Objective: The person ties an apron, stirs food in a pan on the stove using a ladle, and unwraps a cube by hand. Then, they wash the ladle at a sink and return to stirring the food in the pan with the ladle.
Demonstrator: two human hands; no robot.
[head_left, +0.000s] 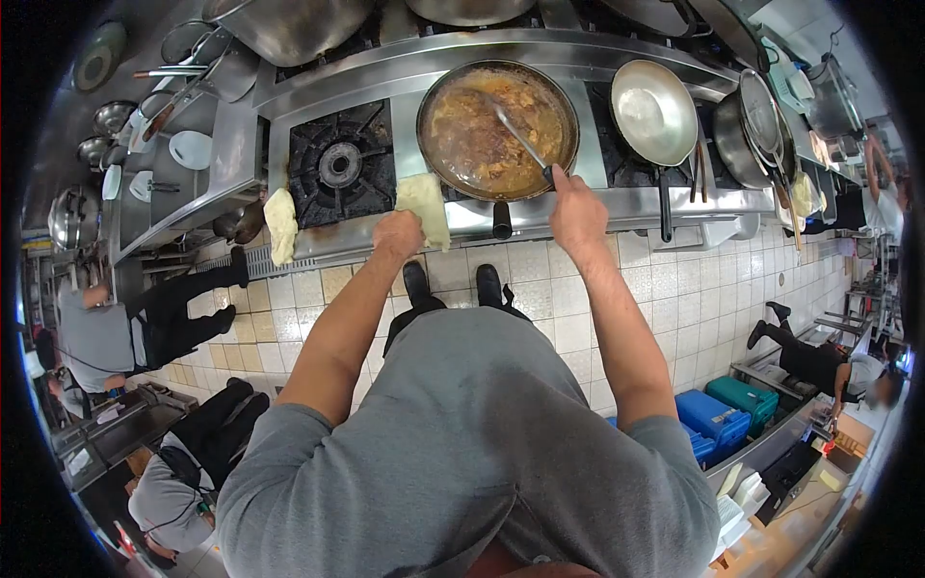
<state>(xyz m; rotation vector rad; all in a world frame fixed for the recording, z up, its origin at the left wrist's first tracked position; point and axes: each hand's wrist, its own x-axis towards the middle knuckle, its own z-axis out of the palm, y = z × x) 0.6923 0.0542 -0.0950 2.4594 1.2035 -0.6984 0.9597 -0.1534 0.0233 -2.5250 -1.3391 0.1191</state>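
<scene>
My right hand (pixel 578 212) is closed around the dark handle of a long metal-shafted cooking utensil (pixel 519 142). The utensil's far end dips into the brown, saucy food (pixel 482 116) in a wide frying pan (pixel 574 159), so its head is hidden. The pan sits on the stove with its short handle pointing toward me, and neither hand is on that handle. My left hand (pixel 398 234) is closed at the stove's front edge, against the lower left part of a pale yellow cloth (pixel 424 204). The cloth lies beside the pan and drapes over the edge.
A bare burner (pixel 339 165) is left of the pan, with another cloth (pixel 280 226) near it. An empty light-coloured pan (pixel 653 114) and pots (pixel 742 140) stand to the right. Large pots (pixel 289 24) line the back. Other people (pixel 106 328) work at both sides.
</scene>
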